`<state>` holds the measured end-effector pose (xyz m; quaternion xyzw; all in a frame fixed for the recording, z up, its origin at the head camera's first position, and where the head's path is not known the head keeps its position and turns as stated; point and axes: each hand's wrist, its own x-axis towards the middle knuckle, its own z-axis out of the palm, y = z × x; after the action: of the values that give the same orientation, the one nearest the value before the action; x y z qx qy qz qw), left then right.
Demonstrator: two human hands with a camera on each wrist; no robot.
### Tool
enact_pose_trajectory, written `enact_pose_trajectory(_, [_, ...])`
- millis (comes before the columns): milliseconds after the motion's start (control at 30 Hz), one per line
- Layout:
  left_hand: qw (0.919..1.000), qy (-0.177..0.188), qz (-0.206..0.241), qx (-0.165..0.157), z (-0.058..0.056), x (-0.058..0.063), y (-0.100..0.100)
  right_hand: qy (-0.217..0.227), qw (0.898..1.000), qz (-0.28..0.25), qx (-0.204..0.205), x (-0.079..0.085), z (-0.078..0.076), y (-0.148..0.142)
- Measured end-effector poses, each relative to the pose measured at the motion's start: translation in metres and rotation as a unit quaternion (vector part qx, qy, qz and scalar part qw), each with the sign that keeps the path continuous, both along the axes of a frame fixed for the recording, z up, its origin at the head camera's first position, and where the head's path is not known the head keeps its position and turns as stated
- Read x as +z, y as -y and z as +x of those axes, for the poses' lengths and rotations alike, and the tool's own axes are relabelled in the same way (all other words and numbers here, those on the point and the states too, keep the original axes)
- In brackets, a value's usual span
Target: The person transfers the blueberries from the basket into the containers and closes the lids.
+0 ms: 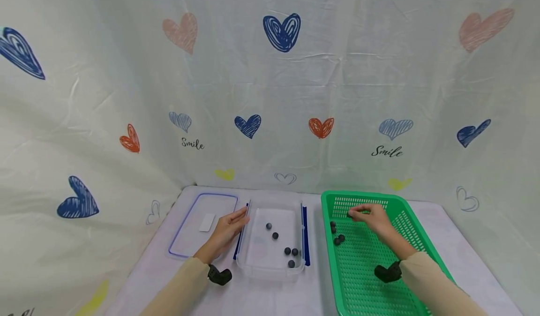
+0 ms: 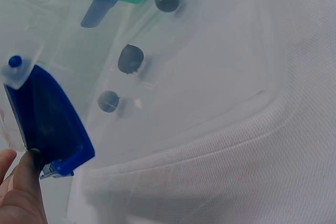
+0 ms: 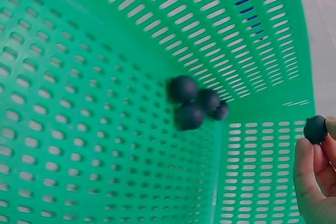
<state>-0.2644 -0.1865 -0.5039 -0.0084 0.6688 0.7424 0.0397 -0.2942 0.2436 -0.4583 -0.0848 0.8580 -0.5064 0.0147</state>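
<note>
Blueberries [image 1: 275, 236] seem about half transferred: five lie in the clear container [image 1: 270, 272], its side gripped by the left hand [image 1: 227, 231], four remain in the green basket [image 1: 371, 283], and the right hand [image 1: 374, 218] pinches one.

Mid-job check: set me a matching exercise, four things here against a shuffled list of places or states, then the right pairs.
1. left hand
2. right hand
3. blue-edged lid
4. clear container

A. lying left of the clear container
B. touching a blue side latch
C. with five blueberries inside
D. pinching a single blueberry

Pairs: 1-B; 2-D; 3-A; 4-C
</note>
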Motion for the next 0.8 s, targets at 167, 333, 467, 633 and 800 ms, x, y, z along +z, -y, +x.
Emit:
enact_pose_trajectory(167, [1.0,0.001,0.007,-0.003,-0.001,0.0,0.0,-0.001,1.0,-0.015,0.004,0.01,0.001,0.003])
enact_pose_trajectory(333, [1.0,-0.001,-0.002,-0.001,0.0,0.001,0.0,-0.01,1.0,-0.022,0.009,0.018,0.004,0.009])
enact_pose_trajectory(467, [1.0,0.0,-0.004,0.0,-0.001,0.001,-0.001,-0.015,0.999,-0.038,0.021,0.024,0.006,0.013])
enact_pose_trajectory(633, [1.0,0.003,-0.003,0.001,0.0,0.001,-0.001,-0.009,0.998,-0.054,0.029,0.032,0.009,0.019])
enact_pose_trajectory(800, [1.0,0.007,-0.003,0.001,0.0,0.001,-0.001,0.001,0.997,-0.066,0.035,0.038,0.01,0.025])
